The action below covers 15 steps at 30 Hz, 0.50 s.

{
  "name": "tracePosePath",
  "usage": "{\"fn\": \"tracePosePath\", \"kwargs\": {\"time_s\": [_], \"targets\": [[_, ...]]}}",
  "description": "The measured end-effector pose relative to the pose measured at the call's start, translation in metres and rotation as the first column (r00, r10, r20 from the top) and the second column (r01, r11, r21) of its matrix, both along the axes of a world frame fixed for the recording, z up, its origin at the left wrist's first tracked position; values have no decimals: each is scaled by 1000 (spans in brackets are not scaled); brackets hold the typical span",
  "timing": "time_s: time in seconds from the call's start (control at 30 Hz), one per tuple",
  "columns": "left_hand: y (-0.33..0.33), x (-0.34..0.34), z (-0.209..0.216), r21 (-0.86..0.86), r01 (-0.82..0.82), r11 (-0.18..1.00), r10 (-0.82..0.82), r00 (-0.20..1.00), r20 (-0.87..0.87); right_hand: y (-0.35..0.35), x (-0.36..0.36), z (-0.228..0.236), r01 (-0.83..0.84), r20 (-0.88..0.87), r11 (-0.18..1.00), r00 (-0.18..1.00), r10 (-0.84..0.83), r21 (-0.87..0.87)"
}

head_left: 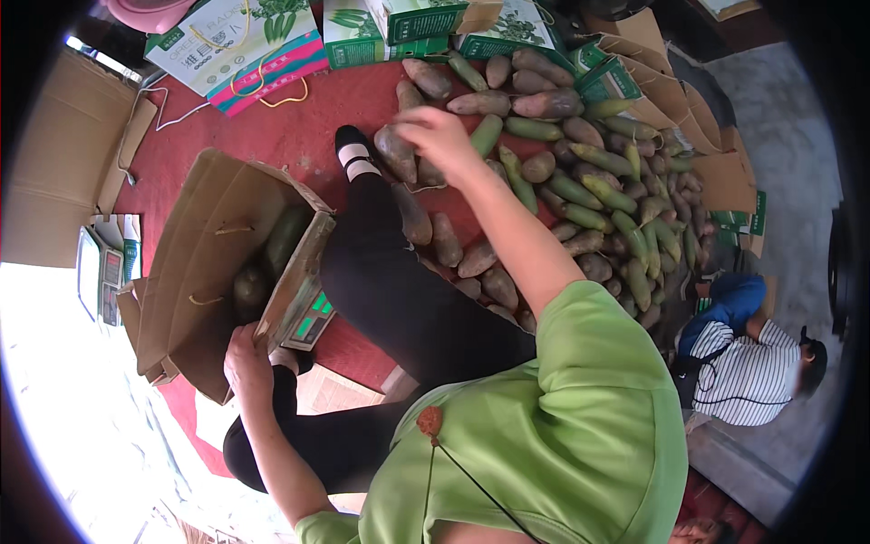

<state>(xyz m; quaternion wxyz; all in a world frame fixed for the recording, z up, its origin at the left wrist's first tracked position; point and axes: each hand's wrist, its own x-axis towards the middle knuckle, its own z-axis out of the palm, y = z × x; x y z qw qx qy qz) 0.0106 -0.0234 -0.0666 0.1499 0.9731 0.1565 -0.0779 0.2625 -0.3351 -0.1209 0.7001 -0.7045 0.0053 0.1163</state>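
Observation:
My left hand (249,370) is closed on the near edge of an open cardboard box (186,263), with the fingers curled over its rim. Inside the box lie a few dark green radishes (288,238), partly in shadow. The box rests on or against a weighing scale (313,319) with a lit green display. My right hand (442,143) reaches out over a large brownish radish (396,156) beside my foot. Its fingers are smeared by motion, so I cannot see whether they grip that radish or only touch it.
A big heap of green and muddy radishes (589,186) covers the red floor covering (299,136) to the right. Printed cartons (245,50) stand along the far side. A second scale (101,272) is at the left. Someone in a striped shirt (743,376) sits at the right.

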Motion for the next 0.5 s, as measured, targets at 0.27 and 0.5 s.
{"fn": "tracePosePath", "kwargs": {"time_s": [0.27,0.5], "targets": [[0,1,0,-19,-45,999,44,998,-42,-68,-44,-190,158,-460,929,834,-306,-334],[-6,6,5,-47,-92,995,89,994,-60,-27,-41,-218,-221,-212,521,974,77,-825]]}}
